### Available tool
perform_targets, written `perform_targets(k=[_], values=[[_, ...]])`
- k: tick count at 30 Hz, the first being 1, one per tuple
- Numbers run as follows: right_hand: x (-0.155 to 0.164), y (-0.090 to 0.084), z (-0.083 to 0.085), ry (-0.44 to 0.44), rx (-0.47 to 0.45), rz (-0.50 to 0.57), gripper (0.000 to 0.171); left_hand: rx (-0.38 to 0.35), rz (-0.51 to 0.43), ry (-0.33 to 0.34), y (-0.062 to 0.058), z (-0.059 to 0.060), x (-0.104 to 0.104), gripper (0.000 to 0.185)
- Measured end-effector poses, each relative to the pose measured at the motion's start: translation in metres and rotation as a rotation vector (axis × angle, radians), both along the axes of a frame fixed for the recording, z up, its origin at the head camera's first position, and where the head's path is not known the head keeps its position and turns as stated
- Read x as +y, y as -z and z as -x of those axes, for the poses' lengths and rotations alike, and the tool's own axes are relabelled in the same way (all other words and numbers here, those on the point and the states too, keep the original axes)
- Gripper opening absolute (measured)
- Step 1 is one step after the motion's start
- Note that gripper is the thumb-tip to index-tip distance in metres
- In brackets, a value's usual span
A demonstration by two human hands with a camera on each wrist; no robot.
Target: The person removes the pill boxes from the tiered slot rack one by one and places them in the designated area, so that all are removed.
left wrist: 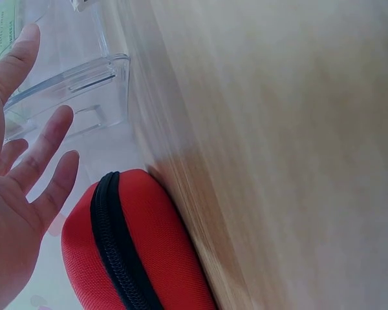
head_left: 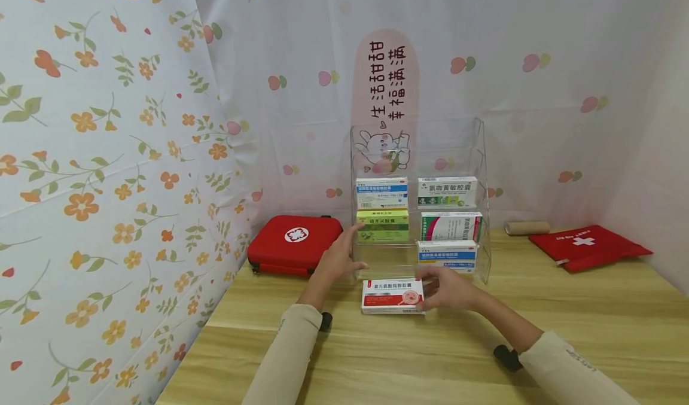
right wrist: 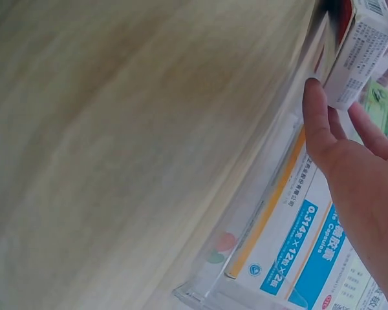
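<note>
My right hand (head_left: 451, 289) grips the right end of a white and red medicine box (head_left: 392, 297), held in front of the lower left of a clear tiered display rack (head_left: 383, 254). In the right wrist view, thumb and fingers are around the end of that box (right wrist: 362, 58). At the rack's left side, my left hand (head_left: 336, 261) has its fingers spread and holds nothing. Medicine boxes stand in the rack: a blue and white box (head_left: 381, 194) above a green box (head_left: 383, 227) on the left, and several on the right, the lowest a blue and white box (head_left: 447, 255).
A red zippered first-aid case (head_left: 290, 249) lies left of the rack, close to my left hand. To the right are a brown cylinder (head_left: 527, 228) and a flat red pouch (head_left: 592, 249) with a white cross. A patterned curtain (head_left: 301, 46) hangs behind the wooden table (head_left: 377, 357).
</note>
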State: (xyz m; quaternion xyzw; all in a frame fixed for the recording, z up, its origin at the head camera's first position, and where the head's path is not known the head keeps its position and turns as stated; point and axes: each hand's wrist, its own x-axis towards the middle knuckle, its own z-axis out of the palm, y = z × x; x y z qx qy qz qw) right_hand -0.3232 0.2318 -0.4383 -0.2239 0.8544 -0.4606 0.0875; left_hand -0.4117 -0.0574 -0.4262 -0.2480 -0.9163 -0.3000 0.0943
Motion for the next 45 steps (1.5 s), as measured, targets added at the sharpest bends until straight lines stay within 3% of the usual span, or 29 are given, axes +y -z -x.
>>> perform_targets(k=[9,36,45], values=[[-0.0006,0.0006,-0.0002,0.003,-0.016,-0.024,0.072,0.025,0.014,0.018,-0.0007,0.001,0.0,0.104],[-0.0056,0.0035,-0.0018,0.011,0.096,-0.206,0.067,0.015,0.015,0.014,-0.0019,-0.0019,0.0003,0.102],[0.0,0.0015,-0.0041,-0.021,0.103,-0.184,0.065,0.053,0.017,0.059,-0.0017,0.0,-0.0009,0.098]])
